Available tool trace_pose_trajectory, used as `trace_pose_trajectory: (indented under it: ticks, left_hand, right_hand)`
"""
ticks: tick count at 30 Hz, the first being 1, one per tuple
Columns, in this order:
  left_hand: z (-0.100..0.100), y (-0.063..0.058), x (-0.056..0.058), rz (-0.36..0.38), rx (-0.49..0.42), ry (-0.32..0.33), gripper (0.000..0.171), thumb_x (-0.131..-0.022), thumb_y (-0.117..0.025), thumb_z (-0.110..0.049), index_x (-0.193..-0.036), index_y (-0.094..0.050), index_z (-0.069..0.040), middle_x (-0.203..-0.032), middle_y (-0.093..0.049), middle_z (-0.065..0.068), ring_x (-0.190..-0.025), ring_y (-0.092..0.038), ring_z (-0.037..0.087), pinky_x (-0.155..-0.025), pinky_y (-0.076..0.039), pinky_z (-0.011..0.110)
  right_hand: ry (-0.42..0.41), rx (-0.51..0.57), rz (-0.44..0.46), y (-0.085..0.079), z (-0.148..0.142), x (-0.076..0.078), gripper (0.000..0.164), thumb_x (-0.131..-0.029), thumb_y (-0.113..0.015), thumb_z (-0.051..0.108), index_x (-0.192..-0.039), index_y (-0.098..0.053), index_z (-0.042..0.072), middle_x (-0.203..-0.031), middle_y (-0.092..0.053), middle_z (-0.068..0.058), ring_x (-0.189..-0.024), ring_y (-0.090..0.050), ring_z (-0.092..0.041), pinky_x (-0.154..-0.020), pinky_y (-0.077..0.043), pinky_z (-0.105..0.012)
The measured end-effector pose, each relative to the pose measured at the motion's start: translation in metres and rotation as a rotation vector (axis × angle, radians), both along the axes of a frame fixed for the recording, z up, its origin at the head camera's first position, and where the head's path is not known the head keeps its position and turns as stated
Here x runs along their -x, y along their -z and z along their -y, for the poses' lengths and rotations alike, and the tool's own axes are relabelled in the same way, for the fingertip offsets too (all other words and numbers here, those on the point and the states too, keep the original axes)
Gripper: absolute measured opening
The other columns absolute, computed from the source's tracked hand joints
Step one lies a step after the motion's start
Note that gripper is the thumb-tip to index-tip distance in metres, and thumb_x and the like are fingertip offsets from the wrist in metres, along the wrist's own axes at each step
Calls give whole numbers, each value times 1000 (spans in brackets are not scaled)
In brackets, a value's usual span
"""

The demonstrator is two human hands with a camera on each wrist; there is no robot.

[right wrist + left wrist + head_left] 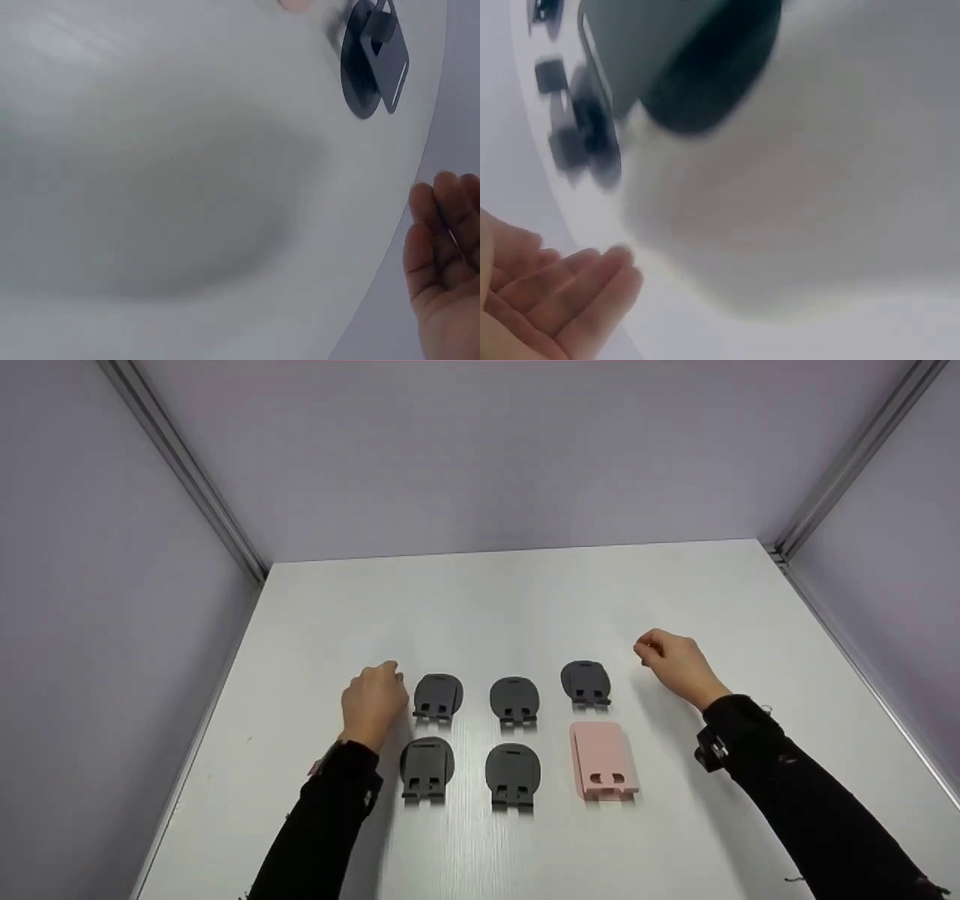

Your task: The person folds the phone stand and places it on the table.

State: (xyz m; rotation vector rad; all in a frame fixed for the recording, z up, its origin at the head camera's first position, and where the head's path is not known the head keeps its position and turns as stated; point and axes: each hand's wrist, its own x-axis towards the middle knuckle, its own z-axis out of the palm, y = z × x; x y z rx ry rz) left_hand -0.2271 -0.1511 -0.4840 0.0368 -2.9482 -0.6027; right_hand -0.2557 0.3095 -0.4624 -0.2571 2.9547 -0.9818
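Several dark grey folding phone stands, each with a rounded base, stand in two rows in the head view. My left hand (373,701) is just left of the back-left grey stand (439,696), holding nothing; the left wrist view shows its fingers (585,300) loosely bent, apart from the stands. Over the right side of the table hovers my right hand (679,666), also holding nothing, its fingers relaxed and gently curled. The nearest stand to it is the back-right grey one (586,684). A pink phone stand (604,761) sits in front of that one.
The white table (300,825) bears two more grey stands in front, one on the left (427,767) and one in the middle (513,775), with another (514,700) behind. Pale walls (480,457) close in the back and both sides.
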Motion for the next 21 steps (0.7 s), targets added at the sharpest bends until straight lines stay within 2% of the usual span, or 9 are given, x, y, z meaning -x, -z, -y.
trace_pose_trajectory:
  ticks: [2,5,7,8,10,13,16,21]
  left_hand:
    - [8,-3,3,-43,46,14,30,-101,-60,-19,-120,-70,2,-103,-74,26,-85,-72,46,-66,-57,59]
    - [19,-7,7,-47,122,41,48,-102,-60,-33,-137,-60,1,-127,-67,26,-115,-63,49,-92,-52,63]
    - [25,-8,11,-11,165,45,63,-103,-56,-44,-150,-49,-4,-149,-52,24,-139,-43,52,-111,-35,67]
    - [27,-9,12,17,184,43,70,-103,-53,-51,-155,-42,-7,-158,-41,23,-147,-29,53,-116,-23,70]
    - [31,-9,15,79,196,27,80,-101,-46,-63,-162,-29,-15,-167,-21,21,-152,-5,55,-116,-4,75]
    - [35,-10,16,136,175,-1,87,-97,-38,-75,-165,-18,-24,-171,-3,17,-151,12,56,-112,10,79]
    - [35,-12,16,173,142,-24,90,-94,-34,-81,-165,-14,-29,-171,4,15,-149,18,56,-108,16,80]
    - [35,-11,16,209,121,-34,92,-93,-30,-83,-165,-12,-30,-171,7,15,-148,20,56,-105,18,81]
  right_hand:
    - [15,-66,-27,-1,-6,4,35,-108,-53,23,-128,-60,-4,-112,-67,-24,-100,-63,-39,-84,-50,-49]
    - [46,-203,-45,-3,-12,9,52,-108,-53,32,-142,-49,-6,-137,-56,-31,-122,-53,-51,-100,-42,-64]
    - [71,-287,-36,-4,-14,11,65,-107,-52,43,-152,-39,-2,-152,-41,-32,-136,-39,-56,-107,-32,-71]
    - [84,-324,-27,-5,-15,13,71,-106,-50,49,-156,-34,1,-158,-34,-31,-140,-32,-58,-110,-26,-74]
    - [105,-376,5,-6,-15,14,81,-103,-46,60,-162,-24,8,-164,-19,-30,-146,-17,-60,-111,-15,-79]
    - [121,-408,45,-7,-14,15,89,-100,-41,70,-165,-15,16,-167,-5,-29,-148,-1,-62,-109,-3,-82]
    - [124,-426,81,-8,-13,16,90,-98,-37,74,-166,-11,20,-168,-1,-28,-147,6,-62,-107,3,-85]
    - [119,-441,113,-6,-13,16,90,-98,-35,76,-166,-11,22,-168,1,-28,-147,8,-63,-105,5,-86]
